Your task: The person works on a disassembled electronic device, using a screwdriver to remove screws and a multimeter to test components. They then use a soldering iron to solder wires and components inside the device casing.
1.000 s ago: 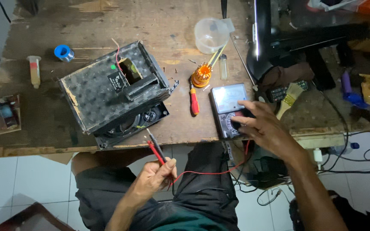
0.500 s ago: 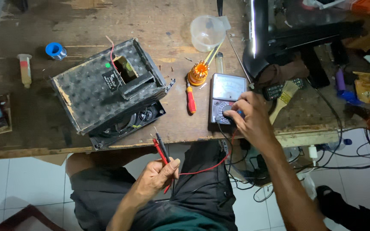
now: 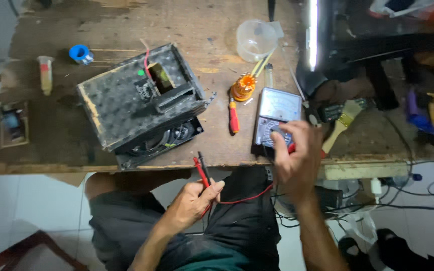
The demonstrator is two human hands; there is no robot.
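Worn wooden workbench (image 3: 126,20) carries a black speaker box (image 3: 136,103), beyond the left fingers. Right hand (image 3: 295,155) pinches the analog multimeter (image 3: 276,120) dial. Left hand (image 3: 192,203) pinches red and black probes (image 3: 202,170) together; their tips may touch and short.

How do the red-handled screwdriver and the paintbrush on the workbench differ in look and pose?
The red-handled screwdriver has a bright red grip and lies almost straight up and down the picture; the paintbrush has a pale handle with light bristles and lies slanted. The screwdriver lies left of the multimeter, the paintbrush right of it. Both lie flat, unheld.
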